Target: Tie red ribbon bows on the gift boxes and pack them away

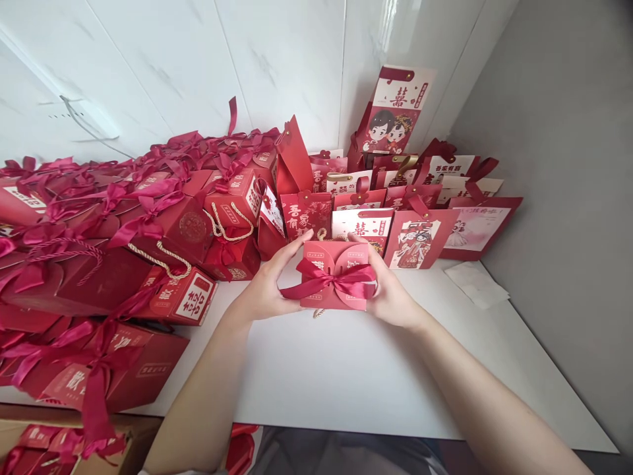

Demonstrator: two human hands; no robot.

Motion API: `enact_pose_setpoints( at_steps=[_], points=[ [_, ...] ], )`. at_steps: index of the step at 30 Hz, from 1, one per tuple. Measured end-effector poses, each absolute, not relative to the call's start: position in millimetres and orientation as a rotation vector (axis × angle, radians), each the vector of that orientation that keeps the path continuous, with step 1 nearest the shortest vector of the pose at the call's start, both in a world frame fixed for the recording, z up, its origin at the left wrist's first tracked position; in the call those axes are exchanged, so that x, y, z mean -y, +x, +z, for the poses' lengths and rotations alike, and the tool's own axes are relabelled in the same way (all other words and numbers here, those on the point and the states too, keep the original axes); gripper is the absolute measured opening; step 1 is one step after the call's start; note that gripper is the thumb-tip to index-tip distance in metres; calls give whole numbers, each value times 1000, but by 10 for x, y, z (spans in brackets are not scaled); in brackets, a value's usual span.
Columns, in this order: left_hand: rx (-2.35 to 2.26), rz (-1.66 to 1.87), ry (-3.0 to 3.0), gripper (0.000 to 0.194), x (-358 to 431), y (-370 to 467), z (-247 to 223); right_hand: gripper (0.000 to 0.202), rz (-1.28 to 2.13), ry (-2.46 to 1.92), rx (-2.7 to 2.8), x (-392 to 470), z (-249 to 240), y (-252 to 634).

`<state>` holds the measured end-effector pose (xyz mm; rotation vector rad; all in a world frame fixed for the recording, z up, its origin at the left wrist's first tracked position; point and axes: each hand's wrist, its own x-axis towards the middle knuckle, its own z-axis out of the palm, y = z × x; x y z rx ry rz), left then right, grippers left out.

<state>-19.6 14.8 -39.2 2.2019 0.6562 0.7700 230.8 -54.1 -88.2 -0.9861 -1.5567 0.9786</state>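
The left hand (270, 284) held one end of a small red gift box (341, 251), and the right hand (393, 290) held the other end. Both hands were closed around its sides, with the box between them. It was up over the white table (321, 376), near the middle, in front of the red and white gift bags (361, 224). A shiny dark pink bow (332, 282) was tied across the side that faced the person, and its two tails pointed out to the sides, toward the hands. Bits of gold rope (319, 313) poked out past the top and bottom of the box. The gift bags stood close together in rows, and a tall one with a cartoon boy and girl (395, 112) stood up high at the back, near the white wall (297, 59). On the left was a big pile of red gift boxes (173, 224), with lots of bows and some rope handles. A flat white piece of paper (477, 285) lay on the table by the right end of the bags. At the bottom left, a brown cardboard box (136, 439) had more red things with ribbons in it.
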Motion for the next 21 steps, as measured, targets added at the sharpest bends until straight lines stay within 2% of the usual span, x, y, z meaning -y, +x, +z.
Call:
enact_pose_setpoints(
  at_steps=[7,13,21],
  points=[
    [-642,832,2018,114,-175,-166,-524,105,1015,-985,1584,555,-898,2324],
    [-644,1009,1424,87,-159,52,-804,85,1108,-931,1453,606,-966,2168],
    [-716,919,1288,86,-133,148,-759,79,1357,-995,1368,649,-939,2065]
  ],
)
